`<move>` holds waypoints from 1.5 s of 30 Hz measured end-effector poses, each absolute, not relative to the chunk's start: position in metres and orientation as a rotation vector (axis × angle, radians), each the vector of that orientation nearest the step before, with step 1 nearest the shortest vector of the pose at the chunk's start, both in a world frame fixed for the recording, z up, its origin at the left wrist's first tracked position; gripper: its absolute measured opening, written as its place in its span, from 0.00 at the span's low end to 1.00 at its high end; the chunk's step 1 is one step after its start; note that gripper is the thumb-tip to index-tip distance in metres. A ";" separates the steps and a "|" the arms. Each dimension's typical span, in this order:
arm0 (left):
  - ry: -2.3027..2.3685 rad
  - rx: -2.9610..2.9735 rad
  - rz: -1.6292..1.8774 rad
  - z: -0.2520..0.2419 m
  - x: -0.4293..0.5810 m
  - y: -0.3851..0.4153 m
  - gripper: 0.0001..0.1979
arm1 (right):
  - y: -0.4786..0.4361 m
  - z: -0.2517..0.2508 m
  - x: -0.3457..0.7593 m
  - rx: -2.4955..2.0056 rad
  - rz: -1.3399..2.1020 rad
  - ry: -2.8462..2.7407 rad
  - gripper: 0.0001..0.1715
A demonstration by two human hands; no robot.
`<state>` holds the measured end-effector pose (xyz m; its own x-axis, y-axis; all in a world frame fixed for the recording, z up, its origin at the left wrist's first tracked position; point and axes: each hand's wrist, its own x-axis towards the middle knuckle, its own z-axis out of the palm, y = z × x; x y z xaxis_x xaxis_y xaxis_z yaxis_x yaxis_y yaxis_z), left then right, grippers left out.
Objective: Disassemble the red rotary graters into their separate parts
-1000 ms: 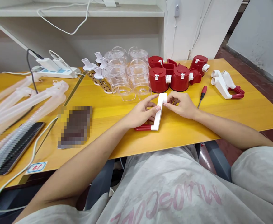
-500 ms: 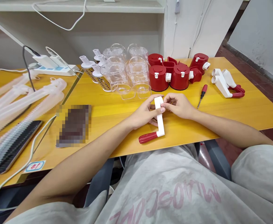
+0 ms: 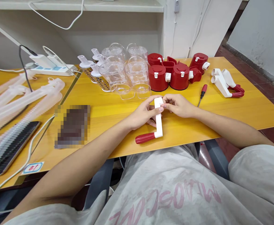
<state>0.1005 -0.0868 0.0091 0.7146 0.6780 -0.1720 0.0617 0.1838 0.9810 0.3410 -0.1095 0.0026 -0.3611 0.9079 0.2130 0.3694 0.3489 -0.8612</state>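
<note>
A white crank handle [image 3: 158, 122] with a red grip [image 3: 145, 138] is held upright over the yellow table [image 3: 244, 109] near its front edge. My left hand [image 3: 143, 114] wraps its white arm from the left, thumb near the top. My right hand [image 3: 177, 105] pinches the top end of the same handle from the right, fingers curled. The red grip points left at the bottom.
Behind stand clear plastic cups [image 3: 125, 73], metal grater drums [image 3: 97, 75], several red housings [image 3: 171, 73], a red-handled screwdriver [image 3: 201, 93] and two more crank handles [image 3: 226, 83]. On the left lie a blurred dark object [image 3: 72, 126], corrugated tubes [image 3: 22, 100], a phone [image 3: 10, 147] and a power strip [image 3: 52, 67].
The crank handle has been turned from lying on the table to upright, its red grip swinging down and left. Both hands stayed on its upper end.
</note>
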 end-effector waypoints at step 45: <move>0.729 1.208 0.659 -0.003 0.097 -0.076 0.38 | -0.112 0.000 0.352 -1.118 1.140 -1.732 0.38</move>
